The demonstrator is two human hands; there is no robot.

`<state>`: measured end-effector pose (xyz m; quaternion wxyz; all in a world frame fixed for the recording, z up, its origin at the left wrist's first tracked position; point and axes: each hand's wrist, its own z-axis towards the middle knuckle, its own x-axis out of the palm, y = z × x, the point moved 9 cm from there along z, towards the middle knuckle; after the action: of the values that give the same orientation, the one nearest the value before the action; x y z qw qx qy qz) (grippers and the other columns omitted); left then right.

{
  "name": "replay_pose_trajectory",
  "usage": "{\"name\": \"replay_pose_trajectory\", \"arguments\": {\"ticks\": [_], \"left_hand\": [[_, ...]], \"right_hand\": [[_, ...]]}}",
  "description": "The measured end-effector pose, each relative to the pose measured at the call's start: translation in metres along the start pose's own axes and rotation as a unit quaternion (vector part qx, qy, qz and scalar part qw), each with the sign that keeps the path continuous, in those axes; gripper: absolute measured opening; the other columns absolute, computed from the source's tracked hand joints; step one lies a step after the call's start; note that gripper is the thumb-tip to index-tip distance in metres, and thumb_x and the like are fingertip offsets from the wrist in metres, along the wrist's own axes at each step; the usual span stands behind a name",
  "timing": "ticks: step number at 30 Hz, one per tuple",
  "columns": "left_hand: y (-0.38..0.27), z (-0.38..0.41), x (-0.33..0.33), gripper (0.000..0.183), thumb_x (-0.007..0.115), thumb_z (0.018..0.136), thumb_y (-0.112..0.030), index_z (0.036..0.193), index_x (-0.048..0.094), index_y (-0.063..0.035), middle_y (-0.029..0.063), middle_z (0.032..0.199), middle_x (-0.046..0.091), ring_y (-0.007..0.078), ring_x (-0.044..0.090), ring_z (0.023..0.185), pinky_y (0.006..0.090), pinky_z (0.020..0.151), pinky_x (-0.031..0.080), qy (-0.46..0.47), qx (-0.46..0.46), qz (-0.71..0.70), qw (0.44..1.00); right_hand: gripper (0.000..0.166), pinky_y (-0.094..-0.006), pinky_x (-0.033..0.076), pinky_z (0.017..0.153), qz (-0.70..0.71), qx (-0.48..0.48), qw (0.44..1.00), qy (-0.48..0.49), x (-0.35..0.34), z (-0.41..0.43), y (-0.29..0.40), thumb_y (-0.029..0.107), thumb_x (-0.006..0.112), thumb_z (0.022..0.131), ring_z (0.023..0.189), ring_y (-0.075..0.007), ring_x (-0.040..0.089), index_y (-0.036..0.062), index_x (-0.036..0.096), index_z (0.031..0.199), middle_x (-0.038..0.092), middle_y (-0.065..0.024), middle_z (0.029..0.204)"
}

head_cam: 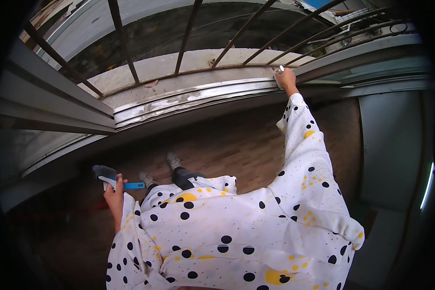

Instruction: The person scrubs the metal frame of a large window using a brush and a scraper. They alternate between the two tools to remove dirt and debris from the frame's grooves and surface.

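My left hand (115, 194) is closed around a brush (108, 174) with dark bristles and a blue and white handle, held low at the left, away from the window. At the upper right my right hand (286, 78) grips a small tool with a white handle (281, 69); its working end is down at the window track and mostly hidden, so its kind cannot be told. The metal sliding-window track (195, 95) runs from the left window frame up to my right hand. Whitish wet-looking patches lie on its left part.
Rusty metal bars (187, 36) stand outside beyond the concrete sill (217, 76), where a dry leaf (151, 83) lies. Sliding window panels flank the opening, one at left (50, 87), one at right (377, 69). Below is a wood-look floor (253, 156); a pale panel (391, 145) stands at right.
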<state>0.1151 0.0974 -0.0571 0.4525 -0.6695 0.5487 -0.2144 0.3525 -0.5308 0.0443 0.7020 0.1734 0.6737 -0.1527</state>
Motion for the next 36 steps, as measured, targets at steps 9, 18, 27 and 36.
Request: {"name": "replay_pose_trajectory", "arguments": {"ticks": [9, 18, 27, 36], "left_hand": [[-0.02, -0.006, 0.017, 0.017, 0.052, 0.076, -0.012, 0.089, 0.055, -0.0009, 0.0037, 0.078, 0.055, 0.0075, 0.053, 0.065, 0.0168, 0.042, 0.036, 0.013, -0.008, -0.031, 0.999], [-0.035, -0.012, -0.002, 0.016, 0.052, 0.075, -0.009, 0.088, 0.055, 0.0004, 0.0024, 0.077, 0.055, 0.0069, 0.052, 0.067, 0.0168, 0.047, 0.033, -0.008, -0.014, -0.05, 0.999], [-0.022, -0.006, -0.028, 0.015, 0.052, 0.076, -0.01, 0.086, 0.055, 0.0005, 0.0032, 0.078, 0.056, 0.0083, 0.053, 0.069, 0.0176, 0.044, 0.034, -0.009, -0.042, -0.057, 0.997], [-0.012, 0.006, -0.056, 0.015, 0.052, 0.076, -0.011, 0.086, 0.054, 0.0011, 0.0046, 0.081, 0.056, 0.0092, 0.053, 0.069, 0.0177, 0.041, 0.034, -0.004, -0.005, -0.058, 0.998]], "right_hand": [[0.018, -0.0398, 0.042, 0.061, 0.148, -0.163, 0.972, 0.082, 0.008, -0.096, 0.164, 0.02, 0.054, 0.065, 0.066, -0.0335, 0.053, 0.002, 0.057, 0.067, 0.054, -0.0188, 0.065], [0.018, -0.0382, 0.042, 0.06, 0.11, -0.144, 0.982, 0.056, -0.018, -0.082, 0.162, 0.019, 0.054, 0.065, 0.066, -0.0328, 0.053, 0.0026, 0.058, 0.071, 0.055, -0.0181, 0.066], [0.02, -0.0368, 0.042, 0.062, 0.208, -0.206, 0.949, 0.117, -0.002, -0.125, 0.243, 0.023, 0.055, 0.066, 0.068, -0.0316, 0.054, 0.0039, 0.058, 0.07, 0.056, -0.0171, 0.067], [0.018, -0.0383, 0.043, 0.063, 0.008, -0.119, 0.99, 0.072, 0.006, -0.084, 0.175, 0.019, 0.053, 0.066, 0.069, -0.0322, 0.054, 0.0019, 0.059, 0.07, 0.056, -0.0186, 0.07]]}}
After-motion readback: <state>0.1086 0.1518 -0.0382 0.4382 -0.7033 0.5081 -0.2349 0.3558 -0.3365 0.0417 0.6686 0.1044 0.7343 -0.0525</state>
